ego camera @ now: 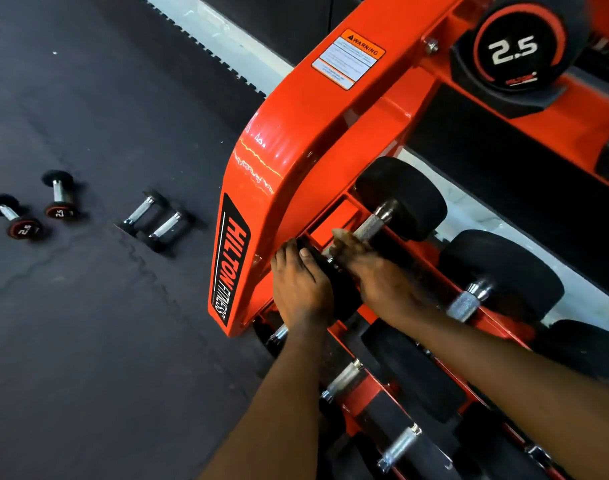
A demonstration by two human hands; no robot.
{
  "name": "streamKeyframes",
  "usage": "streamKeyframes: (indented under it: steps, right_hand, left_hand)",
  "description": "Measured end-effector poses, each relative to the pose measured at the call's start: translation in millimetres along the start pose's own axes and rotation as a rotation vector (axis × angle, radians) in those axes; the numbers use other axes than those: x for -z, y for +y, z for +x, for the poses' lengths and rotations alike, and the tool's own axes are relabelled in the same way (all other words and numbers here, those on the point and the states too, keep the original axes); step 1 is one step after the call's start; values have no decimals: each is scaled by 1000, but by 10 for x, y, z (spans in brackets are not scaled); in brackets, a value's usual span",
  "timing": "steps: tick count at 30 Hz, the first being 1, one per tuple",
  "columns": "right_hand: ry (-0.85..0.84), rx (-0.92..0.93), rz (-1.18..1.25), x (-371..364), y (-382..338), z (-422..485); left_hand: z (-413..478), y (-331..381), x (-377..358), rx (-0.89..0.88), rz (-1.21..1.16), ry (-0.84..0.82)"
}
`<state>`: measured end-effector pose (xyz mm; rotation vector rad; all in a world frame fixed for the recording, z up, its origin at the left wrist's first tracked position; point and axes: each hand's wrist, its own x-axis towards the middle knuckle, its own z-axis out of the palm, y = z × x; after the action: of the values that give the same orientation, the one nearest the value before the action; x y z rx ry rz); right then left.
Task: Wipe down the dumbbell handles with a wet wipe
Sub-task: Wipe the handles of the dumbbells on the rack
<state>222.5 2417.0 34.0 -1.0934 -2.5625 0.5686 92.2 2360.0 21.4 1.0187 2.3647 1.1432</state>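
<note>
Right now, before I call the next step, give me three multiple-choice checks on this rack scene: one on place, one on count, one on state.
1. Where is the right hand?
A. on the warning sticker
B. on the handle of the end dumbbell in the orange rack
C. on the top shelf

2. How many floor dumbbells lie on the floor mat?
A. two
B. four
C. six

3. What is the left hand doing?
A. hanging free
B. lifting a weight off the floor
C. gripping the end dumbbell's near head

Answers: B, its fingers wrap a wet wipe round the knurled handle; B, two round-headed and two hex ones show; C, its fingers curl over the black head.
</note>
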Motion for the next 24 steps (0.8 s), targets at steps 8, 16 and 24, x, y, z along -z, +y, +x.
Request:
streamKeyframes:
  steps: [8, 16, 24]
  right_hand:
    - [273, -508, 160, -129, 71, -97]
    - [789, -1192, 1062, -147, -304, 621]
    - [854, -1191, 1017, -24, -76, 597]
  left_hand:
    - [-10, -7, -13, -5, 15, 13]
    - [-7, -8, -11, -4, 37, 10]
    - [-70, 4, -20, -49, 48, 78]
